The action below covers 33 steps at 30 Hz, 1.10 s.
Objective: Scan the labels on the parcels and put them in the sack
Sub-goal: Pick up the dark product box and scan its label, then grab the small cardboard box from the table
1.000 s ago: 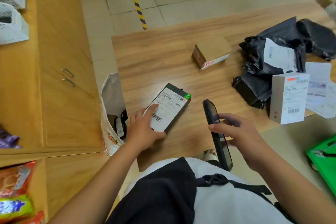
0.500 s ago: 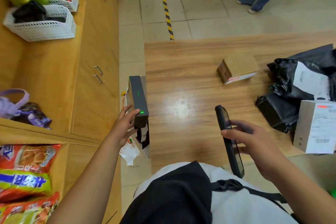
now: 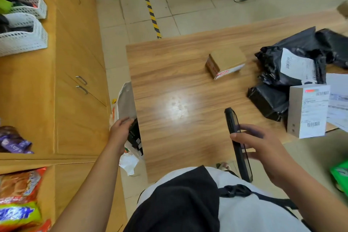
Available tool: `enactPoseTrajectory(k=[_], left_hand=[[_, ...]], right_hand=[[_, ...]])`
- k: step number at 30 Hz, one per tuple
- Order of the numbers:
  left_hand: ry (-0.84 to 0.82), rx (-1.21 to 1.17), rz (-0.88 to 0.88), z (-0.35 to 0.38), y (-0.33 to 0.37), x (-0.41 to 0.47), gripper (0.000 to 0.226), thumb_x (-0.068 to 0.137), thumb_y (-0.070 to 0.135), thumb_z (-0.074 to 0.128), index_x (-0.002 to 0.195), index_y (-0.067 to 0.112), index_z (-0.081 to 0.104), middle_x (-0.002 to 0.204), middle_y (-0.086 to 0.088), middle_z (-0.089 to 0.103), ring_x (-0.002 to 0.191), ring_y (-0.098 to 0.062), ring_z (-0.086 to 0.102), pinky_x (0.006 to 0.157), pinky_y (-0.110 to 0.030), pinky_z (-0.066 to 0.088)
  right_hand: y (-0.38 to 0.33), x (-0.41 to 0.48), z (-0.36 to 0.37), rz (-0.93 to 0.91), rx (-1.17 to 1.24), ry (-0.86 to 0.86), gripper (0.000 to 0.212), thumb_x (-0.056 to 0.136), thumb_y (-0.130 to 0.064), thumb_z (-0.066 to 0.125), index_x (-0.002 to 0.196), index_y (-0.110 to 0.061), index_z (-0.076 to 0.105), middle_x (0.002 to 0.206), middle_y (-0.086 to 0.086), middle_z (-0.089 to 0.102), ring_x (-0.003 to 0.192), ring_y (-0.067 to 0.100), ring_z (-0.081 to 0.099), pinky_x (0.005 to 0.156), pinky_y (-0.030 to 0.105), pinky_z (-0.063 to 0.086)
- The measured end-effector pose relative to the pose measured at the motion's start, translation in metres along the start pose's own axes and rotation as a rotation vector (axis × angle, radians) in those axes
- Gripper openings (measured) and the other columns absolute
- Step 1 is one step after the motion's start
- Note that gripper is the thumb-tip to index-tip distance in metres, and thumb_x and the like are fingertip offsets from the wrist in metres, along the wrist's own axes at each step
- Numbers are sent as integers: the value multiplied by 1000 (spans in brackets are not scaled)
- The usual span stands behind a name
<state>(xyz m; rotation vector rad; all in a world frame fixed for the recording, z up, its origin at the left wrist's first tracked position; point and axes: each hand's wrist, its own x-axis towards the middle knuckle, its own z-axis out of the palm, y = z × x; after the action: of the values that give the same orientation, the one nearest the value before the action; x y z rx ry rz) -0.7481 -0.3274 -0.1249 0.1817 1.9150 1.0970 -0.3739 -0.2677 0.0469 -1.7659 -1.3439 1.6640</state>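
The left hand grips a black box inside the mouth of the sack, beside the table's left edge; the right hand holds a phone over the table.

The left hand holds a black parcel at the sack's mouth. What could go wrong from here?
The sack sags beside the table, so the black parcel in the left hand may catch its rim and fall outside. The white box stands upright at the table's edge, near the right hand holding the phone; a bump could tip it off.
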Motion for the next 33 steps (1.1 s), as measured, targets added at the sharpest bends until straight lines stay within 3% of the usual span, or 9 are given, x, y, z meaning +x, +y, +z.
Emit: enactPoseTrajectory(k=[3,6,9,13,16,21,24,27,33], left_hand=[[40,33,108,17,12,-6,25,93,22,64,118,21,68,116,6,64,95,-7,59,80,-24,45],[13,107,239,40,29,-12,20,92,19,63,109,28,69,105,14,66,93,-7,62,74,-20,45],[-100,232,366,75,49,-18,19,93,17,62,104,31,68,102,18,64,94,1,59,70,-16,43],[-282,373,437,138,73,-22,22,89,16,65,98,36,66,101,15,64,99,-12,60,71,-22,42],[-371,462,485,190,92,-20,27,85,19,70,105,35,62,114,8,61,109,-16,55,67,-10,40],[-410,745,585,273,139,-10,89,73,29,83,148,23,36,147,-12,35,133,-31,38,106,-42,39],[-377,863,644,315,171,-1,117,64,33,89,156,15,19,152,-15,29,140,-34,29,114,-44,31],[-330,961,624,344,191,14,124,63,35,91,156,10,14,154,-15,28,142,-35,28,115,-42,29],[-311,1152,610,359,194,24,109,62,34,91,147,7,27,144,-16,36,132,-37,34,101,-44,39]], right_hand=[[3,-3,-5,36,6,36,76,53,-51,82,123,-25,68,111,8,70,104,24,65,98,57,50],[5,-5,-11,43,35,41,59,55,-45,87,110,-30,71,107,7,72,100,23,68,98,57,50],[10,-6,-19,60,71,73,60,57,-48,82,113,-30,70,111,7,71,104,24,67,97,55,51],[17,-11,-34,49,136,107,54,56,-50,90,105,-34,73,106,8,70,95,24,71,87,50,58],[25,-15,-47,55,180,175,47,63,-46,86,107,-36,73,104,4,69,97,25,70,87,52,59],[42,-32,-67,90,287,320,44,60,-40,91,101,-37,77,84,-9,70,86,20,73,83,54,60],[53,-45,-76,115,342,379,50,53,-43,91,101,-39,77,80,-11,69,78,17,74,78,53,62],[63,-56,-83,160,389,425,66,42,-48,93,104,-35,76,93,-1,69,87,24,72,80,59,58],[74,-67,-104,145,455,461,58,42,-51,85,97,-37,78,95,2,72,82,20,74,76,51,59]])
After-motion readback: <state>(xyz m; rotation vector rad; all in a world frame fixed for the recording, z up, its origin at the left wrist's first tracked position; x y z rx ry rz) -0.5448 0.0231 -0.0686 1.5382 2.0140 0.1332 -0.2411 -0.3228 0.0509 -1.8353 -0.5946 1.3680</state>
